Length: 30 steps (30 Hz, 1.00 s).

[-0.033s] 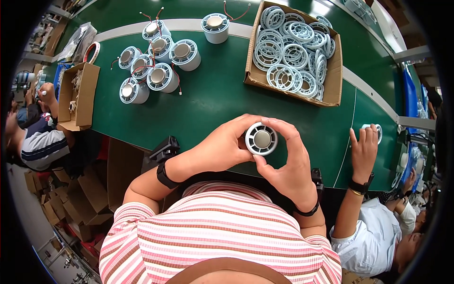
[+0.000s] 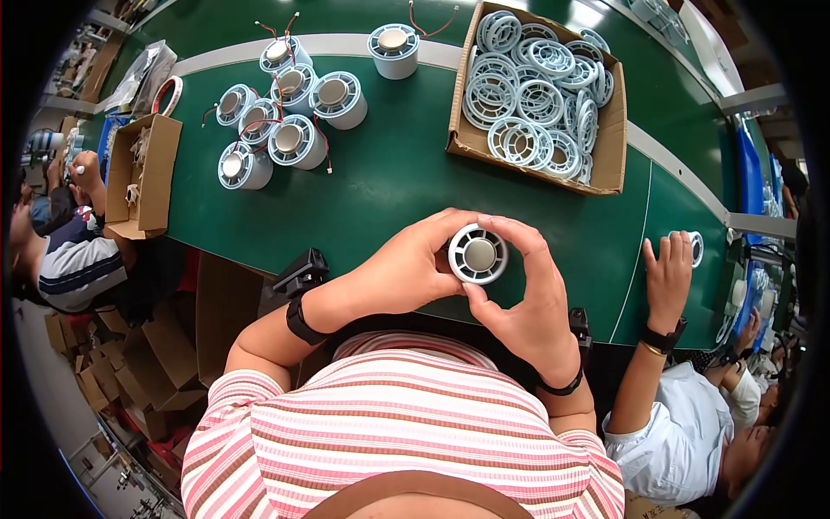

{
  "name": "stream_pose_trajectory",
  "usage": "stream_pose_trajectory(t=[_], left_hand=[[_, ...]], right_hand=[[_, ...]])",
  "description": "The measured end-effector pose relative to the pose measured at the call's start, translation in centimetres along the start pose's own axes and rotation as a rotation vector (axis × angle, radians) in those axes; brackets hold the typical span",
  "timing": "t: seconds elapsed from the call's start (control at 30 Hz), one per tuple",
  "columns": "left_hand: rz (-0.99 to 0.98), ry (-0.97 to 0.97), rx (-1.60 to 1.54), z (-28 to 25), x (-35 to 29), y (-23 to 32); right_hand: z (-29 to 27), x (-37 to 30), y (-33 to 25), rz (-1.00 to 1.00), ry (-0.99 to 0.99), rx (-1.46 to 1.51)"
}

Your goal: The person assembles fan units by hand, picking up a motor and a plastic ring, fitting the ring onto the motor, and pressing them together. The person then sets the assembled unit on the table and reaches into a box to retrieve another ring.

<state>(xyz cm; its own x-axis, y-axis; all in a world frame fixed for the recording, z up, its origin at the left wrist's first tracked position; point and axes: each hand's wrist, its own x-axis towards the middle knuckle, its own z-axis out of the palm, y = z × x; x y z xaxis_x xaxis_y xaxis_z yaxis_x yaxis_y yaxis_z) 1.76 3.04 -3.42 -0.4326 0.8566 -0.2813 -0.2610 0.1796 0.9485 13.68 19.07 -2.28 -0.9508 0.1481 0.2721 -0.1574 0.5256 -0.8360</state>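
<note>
Close to the table's near edge, both my hands hold a round white motor unit (image 2: 480, 254), with a spoked ring on top and a metal disc in its centre. My left hand (image 2: 421, 259) is closed around its left side. From the right, my right hand (image 2: 532, 298) curls in, with index finger at the far rim and thumb at the near rim. The unit's underside is hidden. Farther off on the left, several similar light-blue units (image 2: 296, 143) stand grouped, with thin red and dark wires. One more unit (image 2: 393, 54) stands apart from them.
An open cardboard box (image 2: 450, 130) full of light-blue spoked rings (image 2: 540, 102) stands at the far right. At the left edge is another cardboard box (image 2: 160, 177). On my right, a co-worker's hand (image 2: 666, 281) is beside a pale ring (image 2: 696, 249). Black brackets (image 2: 303, 270) flank me.
My hands and the motor unit stay in place. The co-worker's hand at right has shifted slightly, and more of the pale ring beside it shows.
</note>
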Motion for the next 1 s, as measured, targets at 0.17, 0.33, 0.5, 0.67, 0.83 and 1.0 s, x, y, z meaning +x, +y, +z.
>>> stream_pose_trajectory(t=[0.17, 0.33, 0.5, 0.67, 0.83, 1.0], left_hand=[[-0.011, -0.019, 0.0, -0.1, -0.1, -0.1], [-0.065, -0.131, -0.157, -1.1, -0.1, -0.5], [-0.214, -0.246, -0.319, -2.8, 0.3, 1.2], [-0.377, -0.184, -0.46, -2.6, 0.5, 1.7], [-0.325, -0.188, -0.269, -3.0, 0.7, 1.9], [0.053, 0.029, 0.795, -2.2, -0.7, 5.2]], right_hand=[[-0.1, -0.2, 0.0, 0.02, -0.001, -0.012], [-0.9, -0.2, 0.3, 0.015, -0.04, -0.053], [-1.2, 0.0, 0.2, -0.002, -0.059, -0.114], [-1.1, -0.1, 0.4, -0.03, -0.053, -0.127], [-0.2, -0.1, 0.6, -0.086, 0.0, -0.189], [-1.8, -1.1, -0.1, -0.053, 0.034, -0.377]])
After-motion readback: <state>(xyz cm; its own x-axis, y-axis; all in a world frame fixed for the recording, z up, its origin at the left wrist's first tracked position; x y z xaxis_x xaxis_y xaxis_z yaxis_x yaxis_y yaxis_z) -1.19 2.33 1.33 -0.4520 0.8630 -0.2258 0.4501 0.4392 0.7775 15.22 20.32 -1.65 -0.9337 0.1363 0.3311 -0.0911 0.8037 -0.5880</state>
